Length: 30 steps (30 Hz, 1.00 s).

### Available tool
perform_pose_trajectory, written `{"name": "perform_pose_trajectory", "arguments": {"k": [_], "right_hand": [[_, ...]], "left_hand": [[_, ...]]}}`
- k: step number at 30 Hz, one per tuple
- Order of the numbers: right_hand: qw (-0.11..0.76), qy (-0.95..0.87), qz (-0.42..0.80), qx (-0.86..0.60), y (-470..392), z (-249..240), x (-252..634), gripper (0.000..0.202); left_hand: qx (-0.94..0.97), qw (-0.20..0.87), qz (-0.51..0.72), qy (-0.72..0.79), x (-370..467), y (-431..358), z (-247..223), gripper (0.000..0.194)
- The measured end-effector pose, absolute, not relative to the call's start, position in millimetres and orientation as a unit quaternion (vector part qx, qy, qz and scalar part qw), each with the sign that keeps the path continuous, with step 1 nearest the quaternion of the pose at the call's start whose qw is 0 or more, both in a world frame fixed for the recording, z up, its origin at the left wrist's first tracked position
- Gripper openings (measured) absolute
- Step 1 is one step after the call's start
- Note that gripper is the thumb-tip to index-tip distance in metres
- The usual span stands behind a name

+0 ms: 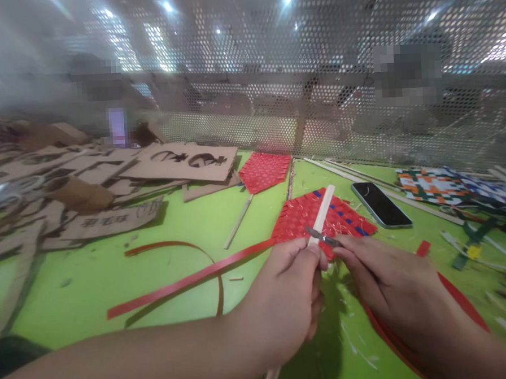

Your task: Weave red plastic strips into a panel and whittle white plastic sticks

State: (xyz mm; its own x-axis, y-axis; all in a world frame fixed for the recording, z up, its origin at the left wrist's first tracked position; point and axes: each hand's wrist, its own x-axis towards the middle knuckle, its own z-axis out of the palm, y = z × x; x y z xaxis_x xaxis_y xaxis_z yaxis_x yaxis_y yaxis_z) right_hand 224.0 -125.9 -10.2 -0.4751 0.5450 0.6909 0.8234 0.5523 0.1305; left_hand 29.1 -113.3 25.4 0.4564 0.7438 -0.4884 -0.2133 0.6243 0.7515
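Observation:
My left hand (288, 301) is closed around a pale wooden strip (324, 207), which slants up and away, its lower end showing under my wrist. In my right hand (394, 289) is a small metal knife (323, 238), its blade lying across the strip just above my left fingers; most of its handle is hidden. Behind both hands lies a red woven mat (294, 216) with blue strands and pale shavings on it. A loose red band (190, 279) runs left from the mat. Under my right forearm curves another red band (462, 300).
Cardboard pieces (183, 162) and a cardboard tube (80, 194) pile up at left. A red woven fan (265, 171) with a stick handle lies behind. To the right are a phone (381, 205) and a multicoloured woven piece (433, 185). A perforated metal screen (247, 88) bounds the green table (178, 306).

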Motion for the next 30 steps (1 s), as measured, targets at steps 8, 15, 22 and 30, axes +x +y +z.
{"name": "perform_pose_trajectory", "arguments": {"k": [8, 15, 22, 30], "right_hand": [[0.281, -0.831, -0.272, -0.396, -123.7, -7.5, 219.5, 0.028], [0.262, -0.835, -0.287, -0.391, -121.3, -11.9, 227.3, 0.021], [0.254, -0.836, -0.284, -0.395, -123.7, -6.4, 235.6, 0.022], [0.246, -0.837, -0.302, -0.384, -126.5, -1.5, 237.5, 0.022]], "left_hand": [[0.311, 0.796, 0.308, 0.418, 31.7, -111.3, 21.1, 0.032], [0.277, 0.811, 0.334, 0.392, 28.6, -112.3, 26.3, 0.03], [0.277, 0.819, 0.331, 0.377, 24.3, -113.4, 28.2, 0.032], [0.285, 0.816, 0.324, 0.385, 21.1, -110.7, 34.8, 0.028]]}}
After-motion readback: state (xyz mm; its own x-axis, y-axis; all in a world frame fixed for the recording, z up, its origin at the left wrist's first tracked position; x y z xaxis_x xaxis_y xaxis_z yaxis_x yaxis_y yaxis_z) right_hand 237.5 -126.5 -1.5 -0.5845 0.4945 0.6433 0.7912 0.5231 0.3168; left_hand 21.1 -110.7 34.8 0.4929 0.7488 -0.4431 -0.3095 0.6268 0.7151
